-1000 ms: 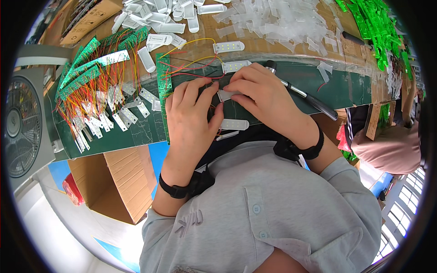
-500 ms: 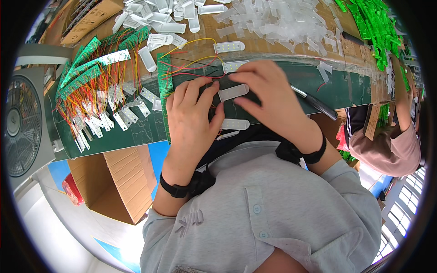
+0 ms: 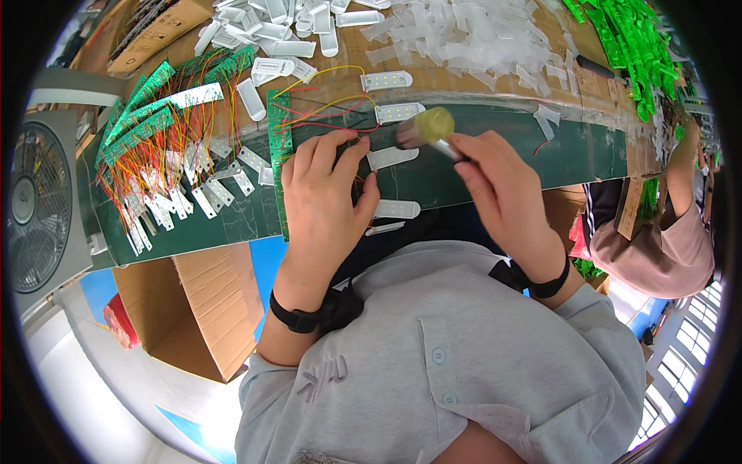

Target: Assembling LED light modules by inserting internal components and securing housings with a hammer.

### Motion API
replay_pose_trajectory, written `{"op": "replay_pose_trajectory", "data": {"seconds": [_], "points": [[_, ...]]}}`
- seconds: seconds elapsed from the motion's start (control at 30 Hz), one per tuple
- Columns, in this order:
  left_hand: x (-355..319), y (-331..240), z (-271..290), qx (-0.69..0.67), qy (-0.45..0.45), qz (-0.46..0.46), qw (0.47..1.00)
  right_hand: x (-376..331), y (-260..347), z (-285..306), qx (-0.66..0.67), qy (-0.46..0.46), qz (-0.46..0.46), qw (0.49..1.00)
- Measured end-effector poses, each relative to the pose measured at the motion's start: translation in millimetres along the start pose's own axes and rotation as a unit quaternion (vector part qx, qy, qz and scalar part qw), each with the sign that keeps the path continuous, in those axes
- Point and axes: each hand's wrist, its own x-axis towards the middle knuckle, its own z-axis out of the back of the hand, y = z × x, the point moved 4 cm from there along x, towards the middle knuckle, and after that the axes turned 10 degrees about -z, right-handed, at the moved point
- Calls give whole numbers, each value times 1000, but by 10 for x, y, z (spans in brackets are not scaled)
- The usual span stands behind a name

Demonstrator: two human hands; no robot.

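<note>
My right hand point(image 3: 495, 174) grips a hammer point(image 3: 434, 127) with a yellowish head, blurred by motion. Its head hovers above the right end of a small white lamp casing point(image 3: 393, 158) with a rounded tip. At the casing's left end, my left hand point(image 3: 325, 174) has its index finger and thumb about it, steadying it on the green work surface. Two casings with rows of small LEDs, an upper one point(image 3: 388, 80) and a lower one point(image 3: 399, 113), lie beyond it. Another casing point(image 3: 397, 209) lies nearer me. Red, yellow and black wires run toward a green circuit board strip point(image 3: 278, 124), partly under my left hand.
Wired boards point(image 3: 166, 112) with small white LED plates are heaped at left. White casings point(image 3: 270, 31) and clear plastic strips point(image 3: 471, 39) are piled behind; green parts point(image 3: 630, 46) lie far right. A fan point(image 3: 39, 209), a cardboard box point(image 3: 193, 309) and a co-worker's arm point(image 3: 682, 170) flank the table.
My right hand has left the casing and picked up the hammer from the table at right, bringing its head over the casing. My left hand has stayed in nearly the same place.
</note>
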Motion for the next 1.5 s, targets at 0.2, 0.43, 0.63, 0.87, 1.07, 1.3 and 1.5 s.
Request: {"op": "replay_pose_trajectory", "data": {"seconds": [0.2,0.43,0.63,0.87,1.07,1.3,1.5], "points": [[3,1,8,-3,0,3,1000,-35,118,-165,-4,6,35,999],[16,21,-15,-7,4,4,1000,-103,-79,-337,-28,28,16,999],[-13,23,-9,0,2,7,1000,-106,-16,-1,3,-64,24,998],[7,1,5,4,-3,-3,1000,-116,-245,-7,-57,-74,-54,994],[33,-32,-6,-14,-15,-23,1000,-3,-582,231,-178,-98,-19,979],[129,-148,-94,-21,9,-72,997,482,-990,342,-179,-125,-51,975],[115,-140,-69,-76,14,-88,993,636,-985,256,-246,-105,-88,959]]}}
